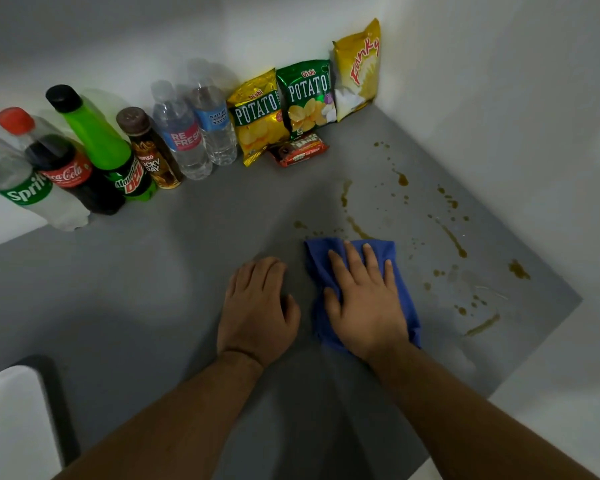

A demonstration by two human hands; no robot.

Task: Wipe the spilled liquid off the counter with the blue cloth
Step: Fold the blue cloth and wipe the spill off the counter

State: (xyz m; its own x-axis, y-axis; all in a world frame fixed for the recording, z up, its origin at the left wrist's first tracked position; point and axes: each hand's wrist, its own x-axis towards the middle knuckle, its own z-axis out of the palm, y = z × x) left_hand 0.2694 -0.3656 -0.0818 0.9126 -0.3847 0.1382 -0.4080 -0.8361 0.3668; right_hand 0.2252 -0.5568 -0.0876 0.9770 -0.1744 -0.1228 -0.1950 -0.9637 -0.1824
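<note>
A blue cloth (318, 258) lies bunched on the grey counter (160, 271). My right hand (364, 303) presses flat on the cloth with its fingers spread and straight. My left hand (257, 306) rests on the bare counter just left of the cloth, fingers bent down at the tips, holding nothing. Brown spilled liquid (454, 240) lies in streaks and drops beyond and to the right of the cloth, with a streak (359, 230) reaching the cloth's far edge and a smear (484, 325) near the counter's right edge.
Along the back wall stand several bottles: Sprite (25, 188), Coca-Cola (63, 164), Mountain Dew (108, 147), a brown drink (149, 150) and two water bottles (187, 133). Chip bags (257, 116) and a snack bar (300, 148) sit in the corner. A white object (11, 420) is at lower left.
</note>
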